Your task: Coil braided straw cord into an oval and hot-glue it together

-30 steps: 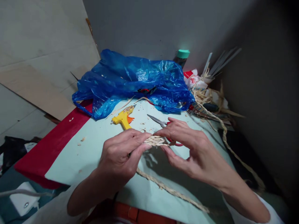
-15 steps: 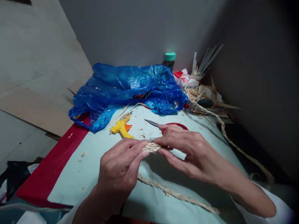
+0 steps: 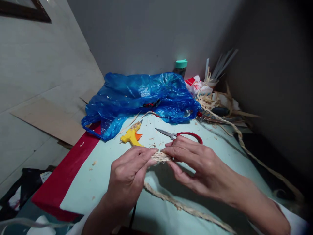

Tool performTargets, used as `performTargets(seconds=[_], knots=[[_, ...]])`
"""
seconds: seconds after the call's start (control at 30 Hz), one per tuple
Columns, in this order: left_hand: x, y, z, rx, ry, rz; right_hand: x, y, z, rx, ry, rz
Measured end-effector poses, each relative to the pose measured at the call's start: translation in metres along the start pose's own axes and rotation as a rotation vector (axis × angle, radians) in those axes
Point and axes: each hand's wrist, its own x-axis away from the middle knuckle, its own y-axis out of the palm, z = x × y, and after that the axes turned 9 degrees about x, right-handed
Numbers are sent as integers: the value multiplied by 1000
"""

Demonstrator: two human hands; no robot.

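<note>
A small piece of braided straw (image 3: 161,157) is pinched between my two hands above the table. My left hand (image 3: 132,169) grips its left end, thumb below and fingers on top. At its right end my right hand (image 3: 195,160) has thumb and fingertips closed on it. A braided straw cord (image 3: 181,205) trails from below my left hand toward the lower right. Beyond my right hand lie scissors with red handles (image 3: 174,134), blades pointing left. A yellow glue gun (image 3: 132,134) with an orange trigger rests past my left hand, its lower handle partly hidden.
A crumpled blue plastic bag (image 3: 141,94) covers the back of the table. A green-lidded jar (image 3: 181,68), glue sticks (image 3: 223,63) and bundled straw (image 3: 207,101) stand at the back right. A long braid (image 3: 256,160) runs down the right side. Straw scraps dot the pale tabletop (image 3: 97,182).
The view has shifted, so the whole scene sits slightly further right and lower. Both hands keep their grip on the braided piece, with little change in finger position.
</note>
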Motion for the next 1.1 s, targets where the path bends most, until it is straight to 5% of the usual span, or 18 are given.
performTargets(seconds=[0.23, 0.57, 0.9, 1.1], knots=[[0, -3, 3, -14, 12, 13, 5, 11, 5, -119, 73, 113], [0, -15, 3, -14, -64, -20, 4, 7, 5, -165, 59, 99], [-3, -31, -4, 278, -666, 37, 3, -9, 3, -31, 12, 140], [-7, -20, 10, 252, -515, 71, -1, -9, -2, -31, 1, 162]])
